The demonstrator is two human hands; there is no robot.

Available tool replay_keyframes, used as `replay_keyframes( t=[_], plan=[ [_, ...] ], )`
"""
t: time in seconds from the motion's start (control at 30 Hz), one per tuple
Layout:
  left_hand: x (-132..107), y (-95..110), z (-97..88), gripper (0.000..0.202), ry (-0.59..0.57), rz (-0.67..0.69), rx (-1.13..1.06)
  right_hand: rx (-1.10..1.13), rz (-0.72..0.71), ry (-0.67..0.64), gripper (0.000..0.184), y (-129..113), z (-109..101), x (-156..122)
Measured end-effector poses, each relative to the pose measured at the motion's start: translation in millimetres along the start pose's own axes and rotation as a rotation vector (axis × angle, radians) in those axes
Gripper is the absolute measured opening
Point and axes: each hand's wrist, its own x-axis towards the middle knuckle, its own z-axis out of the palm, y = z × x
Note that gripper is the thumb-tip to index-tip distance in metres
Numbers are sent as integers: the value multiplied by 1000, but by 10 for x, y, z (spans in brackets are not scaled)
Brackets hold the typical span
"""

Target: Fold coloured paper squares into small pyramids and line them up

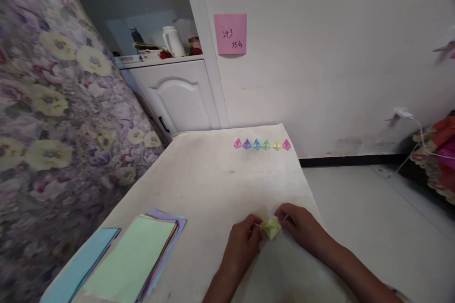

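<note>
A small yellow folded paper piece (pixel 271 228), diamond-like in outline, is between my two hands near the front of the table. Thumb and fingers of my left hand (pixel 246 236) are pinched at its left corner. At its right corner are the curled fingers of my right hand (pixel 297 223), with thumb and forefinger closed on the paper's edge. Toward the far right of the tabletop stands a row of several small folded paper pieces (pixel 256 144) in pink, purple, blue, green and yellow, similar in shape to the one I hold.
A stack of coloured paper sheets (pixel 131 258), pale green on top, lies front left beside blue sheets (pixel 83 262). The cream-covered table (pixel 206 175) meets the wall. A floral curtain (pixel 71 118) hangs left, near a white cabinet (pixel 177 99). A pink note (pixel 231 34) is on the wall.
</note>
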Motion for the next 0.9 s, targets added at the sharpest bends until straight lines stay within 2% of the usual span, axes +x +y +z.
replay_keyframes(
  t=[0.17, 0.33, 0.5, 0.63, 0.73, 0.83, 0.9],
  plan=[
    [29, -65, -26, 25, 80, -14, 21, -67, -44, 65, 13, -105, 28, -16],
    [28, -49, -31, 22, 96, -26, 52, -187, -68, 121, 4, -224, 143, -39],
    [26, -65, -35, 22, 72, -17, 62, -352, -58, 105, 8, -230, 275, 17],
    [29, -93, -28, 20, 87, 0, -1, -452, -55, 75, 14, -225, 284, 44],
    [27, -66, 20, 20, 137, -49, -235, -420, -102, 81, 17, -287, 224, 32],
    [10, 3, 112, 32, 148, -199, -793, -341, -195, 96, 20, -400, 156, 1],
    [-6, 52, 173, 39, 60, -285, -1198, -304, -257, 88, 22, -480, 126, -30]
  ],
)
